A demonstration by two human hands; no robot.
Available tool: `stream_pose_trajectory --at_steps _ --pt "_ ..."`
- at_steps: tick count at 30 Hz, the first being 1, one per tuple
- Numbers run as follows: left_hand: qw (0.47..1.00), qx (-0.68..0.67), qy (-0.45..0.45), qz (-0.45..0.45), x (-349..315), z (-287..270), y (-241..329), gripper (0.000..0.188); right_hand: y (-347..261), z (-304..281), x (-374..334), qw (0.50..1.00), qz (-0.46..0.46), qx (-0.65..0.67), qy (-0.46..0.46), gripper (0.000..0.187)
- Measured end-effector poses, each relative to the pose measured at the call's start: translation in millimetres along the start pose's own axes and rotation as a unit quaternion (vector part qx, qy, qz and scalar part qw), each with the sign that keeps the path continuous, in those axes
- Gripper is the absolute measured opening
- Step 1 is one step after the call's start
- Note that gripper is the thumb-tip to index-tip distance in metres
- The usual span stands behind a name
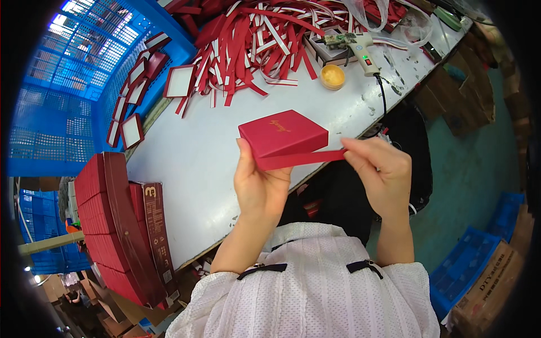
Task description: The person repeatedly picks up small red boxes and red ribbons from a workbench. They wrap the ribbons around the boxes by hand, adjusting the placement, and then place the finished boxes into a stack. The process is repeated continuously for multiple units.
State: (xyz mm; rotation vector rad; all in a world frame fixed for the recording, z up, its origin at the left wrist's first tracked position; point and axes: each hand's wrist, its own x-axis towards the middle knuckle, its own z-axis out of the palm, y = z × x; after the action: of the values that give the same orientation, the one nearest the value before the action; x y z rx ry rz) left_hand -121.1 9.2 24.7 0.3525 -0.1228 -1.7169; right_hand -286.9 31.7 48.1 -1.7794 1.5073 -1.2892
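A flat red box [287, 132] with gold lettering on its lid rests in my left hand [262, 183], whose thumb and fingers close around its near left corner. Along the box's near side runs a red strip [304, 159], stretched out to the right. My right hand [380, 169] pinches the strip's free end between thumb and fingers, apart from the box. Both hands are held above the near edge of the white table [197, 152].
Red and white strips [253, 50] lie heaped at the back. A glue gun [363, 53] and a yellow-filled round tub [332, 77] sit at the back right. On the left are a blue crate [62, 107] with small box parts and a carton [158, 231] beside stacked red boxes [101, 214].
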Motion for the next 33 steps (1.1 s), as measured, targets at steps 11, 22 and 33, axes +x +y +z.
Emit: stream_pose_trajectory --at_steps 11,22,33 --pt "0.986 -0.132 -0.007 -0.1 -12.5 6.4 6.0 0.032 2.9 9.6 6.7 0.998 -0.012 0.02 0.051 0.017" --pt "0.975 -0.125 -0.021 -0.183 -3.5 -26.0 5.8 0.038 6.2 1.7 -10.1 0.944 0.11 0.309 0.028 0.028" --pt "0.962 -0.067 -0.046 -0.261 4.9 -43.4 -13.0 0.042 0.5 17.5 -13.9 0.992 -0.105 0.012 0.074 0.037"
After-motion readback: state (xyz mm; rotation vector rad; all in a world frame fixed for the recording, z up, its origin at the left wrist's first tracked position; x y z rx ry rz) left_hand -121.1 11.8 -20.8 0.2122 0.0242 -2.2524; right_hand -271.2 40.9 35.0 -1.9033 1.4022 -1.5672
